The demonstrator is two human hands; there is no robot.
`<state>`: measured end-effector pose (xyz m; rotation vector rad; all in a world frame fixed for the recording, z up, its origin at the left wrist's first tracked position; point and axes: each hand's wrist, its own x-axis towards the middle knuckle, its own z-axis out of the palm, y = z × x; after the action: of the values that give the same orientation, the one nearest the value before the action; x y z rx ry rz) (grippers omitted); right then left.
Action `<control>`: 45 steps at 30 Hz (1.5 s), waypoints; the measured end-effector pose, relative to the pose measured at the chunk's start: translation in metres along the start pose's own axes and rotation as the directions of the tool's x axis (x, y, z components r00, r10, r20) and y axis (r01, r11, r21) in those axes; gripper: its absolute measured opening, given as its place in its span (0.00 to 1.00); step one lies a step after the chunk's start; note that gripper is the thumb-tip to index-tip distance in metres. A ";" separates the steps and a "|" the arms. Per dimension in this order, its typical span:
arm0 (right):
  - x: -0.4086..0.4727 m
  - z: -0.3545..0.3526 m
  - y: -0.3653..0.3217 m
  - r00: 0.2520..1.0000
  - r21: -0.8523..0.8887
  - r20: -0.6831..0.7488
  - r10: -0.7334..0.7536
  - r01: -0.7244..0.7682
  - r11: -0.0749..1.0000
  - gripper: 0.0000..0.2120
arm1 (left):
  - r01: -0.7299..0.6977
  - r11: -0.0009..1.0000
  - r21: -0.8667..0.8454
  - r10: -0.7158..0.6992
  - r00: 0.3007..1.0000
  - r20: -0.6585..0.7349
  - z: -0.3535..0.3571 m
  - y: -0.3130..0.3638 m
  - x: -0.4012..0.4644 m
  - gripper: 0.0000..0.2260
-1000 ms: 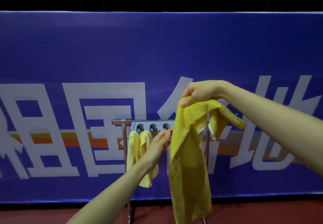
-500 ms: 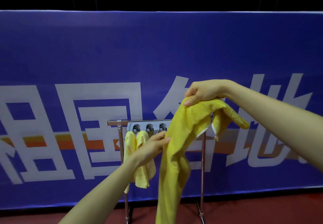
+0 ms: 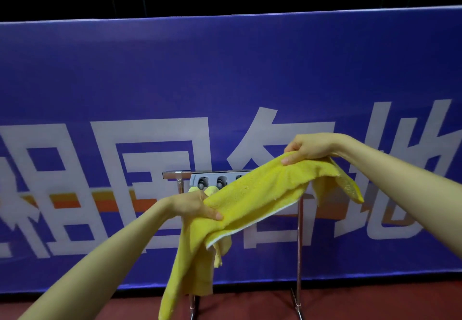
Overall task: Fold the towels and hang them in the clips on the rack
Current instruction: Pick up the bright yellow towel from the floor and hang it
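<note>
A yellow towel [image 3: 262, 194] is stretched in the air between my two hands, in front of the metal rack [image 3: 300, 232]. My right hand [image 3: 303, 148] grips its upper end, high on the right. My left hand [image 3: 197, 206] grips it lower on the left, and the rest of the cloth hangs down below that hand. A grey strip of clips [image 3: 212, 182] runs along the rack's top bar. Two yellow towels [image 3: 211, 191] hang from its left clips, mostly hidden behind my left hand and the held towel.
A long blue banner wall [image 3: 225, 82] with large white characters stands right behind the rack. The floor [image 3: 362, 299] is dark red, and the rack's feet rest on it.
My left hand has taken hold of the hanging towel and pulled it out to the left, so the cloth now spans between both hands. The view has shifted slightly.
</note>
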<state>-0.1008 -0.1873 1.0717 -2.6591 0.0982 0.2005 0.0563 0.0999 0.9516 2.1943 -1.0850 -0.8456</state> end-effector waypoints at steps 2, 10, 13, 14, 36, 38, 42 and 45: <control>0.001 0.005 0.007 1.000 0.002 0.018 -0.009 0.009 1.000 0.10 | 0.026 0.999 0.021 -0.027 0.999 0.020 -0.003 -0.006 -0.002 0.45; -0.007 0.027 0.058 0.985 0.129 0.173 0.010 -0.033 0.991 0.06 | -0.121 0.910 -0.397 0.072 0.988 -0.136 -0.001 -0.006 -0.003 0.43; -0.006 0.045 0.077 0.972 0.200 0.237 0.006 -0.055 0.978 0.05 | -0.191 0.890 -0.413 0.108 0.970 -0.216 -0.005 0.016 0.004 0.40; -0.005 0.052 0.084 0.968 0.249 0.251 -0.002 -0.062 0.967 0.05 | -0.222 0.889 -0.402 0.141 0.965 -0.220 -0.007 0.024 0.007 0.38; 0.057 0.165 0.062 0.992 0.957 0.020 -0.121 0.016 0.289 0.08 | -0.150 0.969 -0.194 0.126 0.983 -0.131 -0.004 0.091 0.069 0.10; 0.065 0.163 0.061 0.996 0.957 -0.009 -0.090 0.035 0.289 0.07 | -0.141 0.959 -0.245 0.106 0.983 -0.149 -0.005 0.073 0.073 0.10; 0.086 0.157 0.063 0.999 0.957 -0.029 -0.021 0.033 0.290 0.05 | -0.114 0.935 -0.334 0.068 0.987 -0.147 0.005 0.024 0.091 0.09; 0.109 0.158 0.065 0.999 0.968 -0.016 0.041 0.005 0.252 0.06 | -0.089 0.962 -0.259 0.070 0.994 -0.079 0.008 -0.008 0.104 0.09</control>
<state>-0.0194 -0.1760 0.8864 -1.3501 0.1908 0.0441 0.1036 0.0167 0.9101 1.9331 -0.9610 -0.8207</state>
